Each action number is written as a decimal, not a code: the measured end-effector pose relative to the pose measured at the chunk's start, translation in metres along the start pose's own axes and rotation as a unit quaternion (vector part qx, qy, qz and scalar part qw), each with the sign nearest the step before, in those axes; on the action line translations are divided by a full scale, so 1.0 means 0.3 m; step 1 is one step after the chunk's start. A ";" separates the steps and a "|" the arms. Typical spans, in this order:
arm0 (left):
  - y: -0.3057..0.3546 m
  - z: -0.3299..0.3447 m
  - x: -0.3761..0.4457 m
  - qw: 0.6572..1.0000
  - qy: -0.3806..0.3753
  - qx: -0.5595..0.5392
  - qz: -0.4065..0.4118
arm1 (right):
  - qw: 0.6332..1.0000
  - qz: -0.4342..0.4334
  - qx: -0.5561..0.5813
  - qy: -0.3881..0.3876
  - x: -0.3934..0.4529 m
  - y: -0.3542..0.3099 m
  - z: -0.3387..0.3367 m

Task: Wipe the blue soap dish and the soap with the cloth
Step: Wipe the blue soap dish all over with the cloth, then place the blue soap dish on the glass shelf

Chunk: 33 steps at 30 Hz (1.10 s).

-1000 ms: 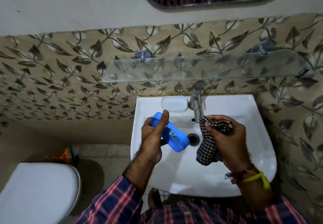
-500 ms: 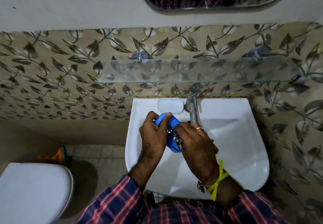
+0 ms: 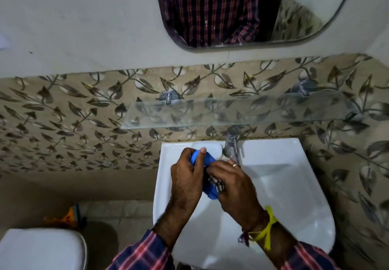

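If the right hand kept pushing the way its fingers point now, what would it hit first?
The right hand, holding the checked cloth, points up-left into the blue soap dish that the left hand grips. It is already against the dish; beyond that probably the left palm, though depth is unclear.

Glossy blue plastic dish (image 3: pixel 210 192); checked woven cloth (image 3: pixel 217 184); glossy sink (image 3: pixel 294 217).

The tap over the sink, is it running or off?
Off, as far as I can see: no water falls from the tap, and the sink below looks dry.
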<state>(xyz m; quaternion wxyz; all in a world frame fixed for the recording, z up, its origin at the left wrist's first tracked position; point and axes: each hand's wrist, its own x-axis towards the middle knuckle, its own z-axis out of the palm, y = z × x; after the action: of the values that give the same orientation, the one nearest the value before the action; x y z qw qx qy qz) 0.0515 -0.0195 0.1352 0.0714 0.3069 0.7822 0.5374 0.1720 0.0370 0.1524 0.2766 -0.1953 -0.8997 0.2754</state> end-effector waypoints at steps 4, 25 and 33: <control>-0.018 0.027 -0.029 1.000 0.006 0.000 -0.025 | 0.994 -0.064 -0.015 -0.089 -0.022 0.080 -0.051; 0.315 -0.048 0.284 0.974 0.084 -0.181 -0.107 | 0.952 0.173 0.189 0.167 -0.134 0.264 -0.109; 0.309 0.060 0.396 0.990 0.046 0.077 -0.109 | 0.943 0.197 0.215 0.164 -0.114 0.272 -0.039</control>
<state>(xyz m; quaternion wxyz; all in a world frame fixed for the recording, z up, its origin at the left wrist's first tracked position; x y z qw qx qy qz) 0.0016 0.0827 0.2356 0.0697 0.1999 0.8527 0.4777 0.2217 0.0874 0.0979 0.3961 -0.3467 -0.7052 0.4750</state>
